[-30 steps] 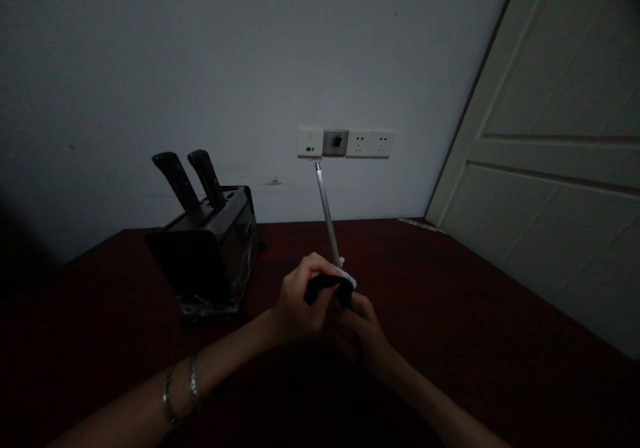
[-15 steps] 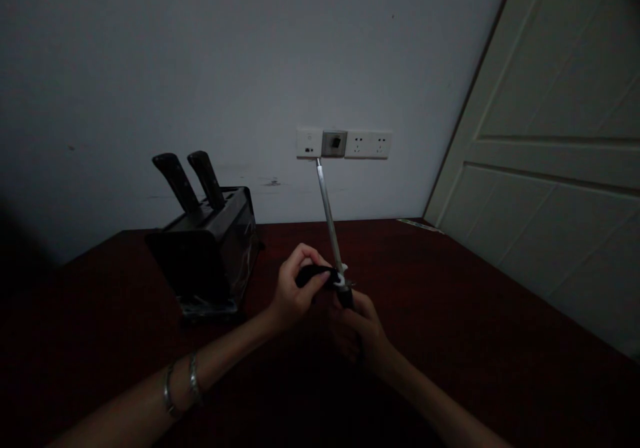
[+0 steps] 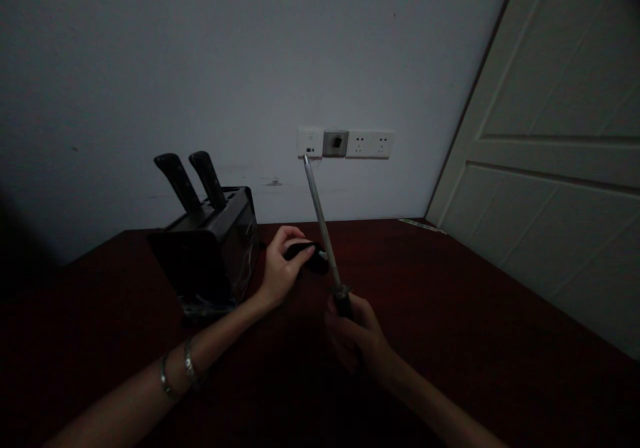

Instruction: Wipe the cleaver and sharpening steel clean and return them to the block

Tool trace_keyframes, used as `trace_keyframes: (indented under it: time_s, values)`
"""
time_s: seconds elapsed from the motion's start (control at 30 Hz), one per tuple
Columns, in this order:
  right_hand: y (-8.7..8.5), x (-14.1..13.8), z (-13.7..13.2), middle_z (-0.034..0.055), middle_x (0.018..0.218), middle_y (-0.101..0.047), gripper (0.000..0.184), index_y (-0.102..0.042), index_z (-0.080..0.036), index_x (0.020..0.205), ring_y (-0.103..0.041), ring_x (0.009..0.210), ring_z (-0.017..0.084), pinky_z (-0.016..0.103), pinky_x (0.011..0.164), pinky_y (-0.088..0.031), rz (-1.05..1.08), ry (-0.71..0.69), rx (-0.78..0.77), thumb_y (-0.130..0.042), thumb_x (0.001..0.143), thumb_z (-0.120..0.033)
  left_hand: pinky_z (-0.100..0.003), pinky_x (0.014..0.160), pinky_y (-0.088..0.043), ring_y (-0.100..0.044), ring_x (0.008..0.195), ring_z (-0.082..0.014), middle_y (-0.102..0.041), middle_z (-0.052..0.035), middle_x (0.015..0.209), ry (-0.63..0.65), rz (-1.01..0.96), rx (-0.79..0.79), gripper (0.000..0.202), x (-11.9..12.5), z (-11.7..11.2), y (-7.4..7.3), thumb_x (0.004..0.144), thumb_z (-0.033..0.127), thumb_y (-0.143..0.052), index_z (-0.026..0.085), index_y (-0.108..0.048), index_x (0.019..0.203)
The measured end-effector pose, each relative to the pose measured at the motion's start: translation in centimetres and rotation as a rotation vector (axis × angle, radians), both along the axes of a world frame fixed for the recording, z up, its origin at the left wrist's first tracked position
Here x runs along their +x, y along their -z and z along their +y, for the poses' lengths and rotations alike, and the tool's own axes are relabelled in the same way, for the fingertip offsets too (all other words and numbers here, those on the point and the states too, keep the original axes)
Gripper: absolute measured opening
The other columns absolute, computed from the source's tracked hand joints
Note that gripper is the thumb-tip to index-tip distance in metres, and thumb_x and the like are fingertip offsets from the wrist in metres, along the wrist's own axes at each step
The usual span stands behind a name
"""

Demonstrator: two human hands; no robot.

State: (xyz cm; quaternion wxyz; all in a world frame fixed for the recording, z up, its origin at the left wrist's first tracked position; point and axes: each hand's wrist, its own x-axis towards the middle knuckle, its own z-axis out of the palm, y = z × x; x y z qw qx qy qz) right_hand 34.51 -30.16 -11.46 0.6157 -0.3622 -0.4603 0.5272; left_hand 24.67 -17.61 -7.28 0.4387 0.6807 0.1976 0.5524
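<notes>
My right hand [image 3: 356, 333] grips the dark handle of a long metal sharpening rod [image 3: 320, 225], which points up and slightly left. My left hand [image 3: 283, 268] is closed on a dark cloth [image 3: 306, 255] pressed against the rod about a third of the way up from the handle. The room is dim and the cloth's shape is hard to make out. Two bracelets sit on my left wrist.
A dark knife block [image 3: 213, 248] with two black knife handles [image 3: 193, 180] stands on the dark red table [image 3: 475, 315] to the left of my hands. Wall sockets [image 3: 346, 143] sit on the white wall behind. A pale door [image 3: 555, 168] is at the right.
My left hand with the cloth has slid up the rod, away from the handle. The rod has tilted a little more to the left.
</notes>
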Motion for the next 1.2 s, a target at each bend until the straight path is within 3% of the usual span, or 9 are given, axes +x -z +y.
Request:
trace_keyframes:
  time_s: [0.13, 0.4, 0.57, 0.73, 1.0, 1.2]
  values:
    - [0.1, 0.3, 0.4, -0.0138, 0.039, -0.038, 0.016, -0.045, -0.020, 0.086, -0.030, 0.027, 0.003, 0.013, 0.027, -0.025, -0.034, 0.024, -0.030, -0.056, 0.079, -0.028, -0.021, 0.061, -0.043, -0.056, 0.065, -0.0109, -0.058, 0.0027, 0.070, -0.011, -0.018, -0.031, 0.025, 0.0, 0.6, -0.3, 0.070, 0.023, -0.065, 0.017, -0.047, 0.085]
    - [0.0, 0.8, 1.5, -0.0149, 0.037, -0.039, 0.022, -0.037, -0.023, 0.079, -0.026, 0.024, 0.003, 0.011, 0.023, -0.022, -0.013, 0.110, -0.155, -0.057, 0.075, -0.031, -0.019, 0.057, -0.042, -0.055, 0.062, -0.0099, -0.058, 0.0031, 0.069, -0.021, -0.036, -0.097, 0.026, 0.0, 0.8, -0.3, 0.069, 0.025, -0.067, 0.017, -0.048, 0.085]
    - [-0.4, 1.4, 1.8, -0.0054, 0.050, -0.058, 0.026, -0.045, -0.018, 0.076, -0.038, 0.025, 0.005, 0.015, 0.022, -0.026, -0.094, 0.216, -0.106, -0.060, 0.073, -0.039, -0.021, 0.058, -0.044, -0.058, 0.064, -0.0118, -0.060, 0.0009, 0.073, -0.020, -0.056, -0.117, 0.028, -0.2, 0.6, -0.6, 0.069, 0.027, -0.067, 0.017, -0.048, 0.087]
    - [-0.5, 1.6, 1.6, -0.0007, 0.061, -0.061, 0.028, -0.057, -0.014, 0.083, -0.050, 0.038, 0.007, 0.017, 0.033, -0.035, -0.105, 0.249, -0.061, -0.061, 0.075, -0.041, -0.021, 0.059, -0.045, -0.060, 0.067, -0.0129, -0.061, 0.0006, 0.073, -0.051, -0.062, -0.096, 0.026, -0.4, 0.5, -0.9, 0.070, 0.027, -0.066, 0.017, -0.048, 0.086]
    - [1.2, 1.0, 2.3, -0.0037, 0.061, -0.050, 0.029, -0.059, -0.016, 0.097, -0.044, 0.049, 0.006, 0.018, 0.045, -0.032, 0.104, 0.172, 0.007, -0.058, 0.080, -0.039, -0.023, 0.063, -0.047, -0.062, 0.070, -0.0137, -0.062, 0.0015, 0.071, -0.110, -0.055, 0.036, 0.021, -0.6, 0.3, -1.2, 0.073, 0.025, -0.064, 0.017, -0.048, 0.084]
    - [0.5, 0.7, 2.3, -0.0035, 0.061, -0.049, 0.031, -0.055, -0.017, 0.097, -0.042, 0.051, 0.008, 0.019, 0.046, -0.034, 0.169, 0.133, 0.012, -0.059, 0.079, -0.041, -0.024, 0.067, -0.051, -0.065, 0.073, -0.0141, -0.066, -0.0018, 0.080, -0.108, -0.010, 0.279, 0.015, -0.8, -1.1, -0.8, 0.077, 0.017, -0.059, 0.018, -0.047, 0.085]
